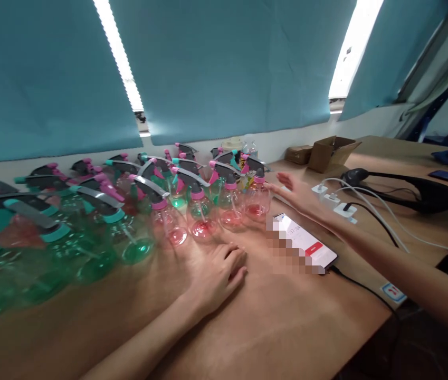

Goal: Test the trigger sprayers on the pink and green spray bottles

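Note:
My left hand (226, 266) rests on the table (287, 327), fingers loosely bent, thumb apart, nothing held. It lies in front of the spray bottles. My right hand (293, 191) is stretched out, fingers extended, just right of the end spray bottle (258, 201), a clear pink one with a pink collar; I cannot tell whether they touch. More pink spray bottles (200, 221) stand beside it, with red liquid at the bottom. Green spray bottles (132, 245) with teal collars stand further left. All stand upright, with grey, pink or teal trigger heads.
A phone (305, 243) lies between my arms, a cable plugged in. White chargers (344, 209) and cables are at right, near a black device (413, 187). Cardboard boxes (330, 153) stand behind. Another person's blurred hand (18, 232) is among the left bottles.

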`<state>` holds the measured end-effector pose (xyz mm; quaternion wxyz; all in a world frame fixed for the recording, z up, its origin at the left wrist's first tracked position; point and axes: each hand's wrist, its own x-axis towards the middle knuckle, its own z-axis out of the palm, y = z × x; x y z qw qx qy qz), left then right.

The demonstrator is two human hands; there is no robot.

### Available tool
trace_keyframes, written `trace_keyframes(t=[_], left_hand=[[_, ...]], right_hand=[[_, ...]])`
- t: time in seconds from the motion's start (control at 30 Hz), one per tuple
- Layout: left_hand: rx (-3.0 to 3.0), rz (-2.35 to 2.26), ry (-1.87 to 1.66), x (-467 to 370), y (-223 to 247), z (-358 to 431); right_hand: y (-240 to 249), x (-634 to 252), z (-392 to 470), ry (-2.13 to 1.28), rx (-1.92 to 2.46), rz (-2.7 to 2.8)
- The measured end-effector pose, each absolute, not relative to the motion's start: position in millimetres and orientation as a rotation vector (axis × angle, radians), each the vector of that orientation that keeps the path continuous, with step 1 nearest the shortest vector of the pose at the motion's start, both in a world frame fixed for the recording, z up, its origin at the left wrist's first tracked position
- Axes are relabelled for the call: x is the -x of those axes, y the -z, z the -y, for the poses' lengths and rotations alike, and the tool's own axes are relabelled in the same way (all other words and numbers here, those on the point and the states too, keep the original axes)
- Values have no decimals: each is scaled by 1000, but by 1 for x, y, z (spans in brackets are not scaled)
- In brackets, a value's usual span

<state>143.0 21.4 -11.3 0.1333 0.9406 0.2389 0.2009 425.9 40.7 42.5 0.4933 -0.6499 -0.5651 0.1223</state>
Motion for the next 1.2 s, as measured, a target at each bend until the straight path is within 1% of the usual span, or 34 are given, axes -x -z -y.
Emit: trace_keyframes(t=[0.23,0.4,0.57,0.7,0.9,1.07,1.2], left_hand=[[-2710,-739,-652,-94,9,13],[-2704,-783,-703,-54,8,33],[-2687,-881,-766,-8,6,44],[-2658,-1014,-823,35,1,54],[-2571,-1239,-891,105,-9,70],[-2469,-1466,-978,154,-14,89],[-2402,-1616,-1062,183,-17,101]], right_hand=[[-49,-419,22,-295,1600,1324],[-56,-392,46,-295,1581,1342],[-71,-341,56,-330,1568,1412],[-88,-293,54,-376,1415,1611],[-112,-216,45,-271,1186,1907],[-116,-160,45,-278,1031,2068],[-117,-135,47,-259,968,2168]])
